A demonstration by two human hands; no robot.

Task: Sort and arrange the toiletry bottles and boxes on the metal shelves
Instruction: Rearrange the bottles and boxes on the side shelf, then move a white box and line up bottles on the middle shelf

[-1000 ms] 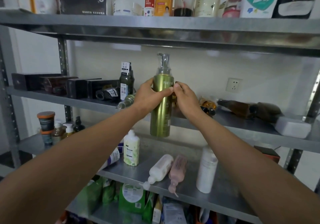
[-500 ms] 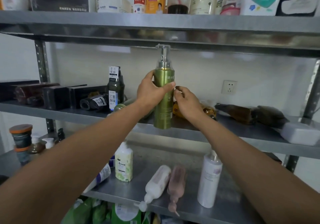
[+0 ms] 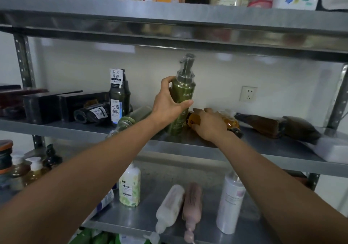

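Head view: the left hand point(image 3: 169, 102) grips a tall olive-green metallic pump bottle point(image 3: 183, 94) around its upper body. The bottle is upright, with its base on the middle steel shelf point(image 3: 263, 149) near the front edge. Just beside it, the right hand point(image 3: 209, 125) curls over an amber plastic bottle point(image 3: 231, 122) lying on its side.

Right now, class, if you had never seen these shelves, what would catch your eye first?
The left hand grips a tall green pump bottle, upright on the middle shelf. Just right of it, the right hand rests on an amber bottle lying on its side. On the lower shelf, a white bottle and a pink bottle lie flat side by side.
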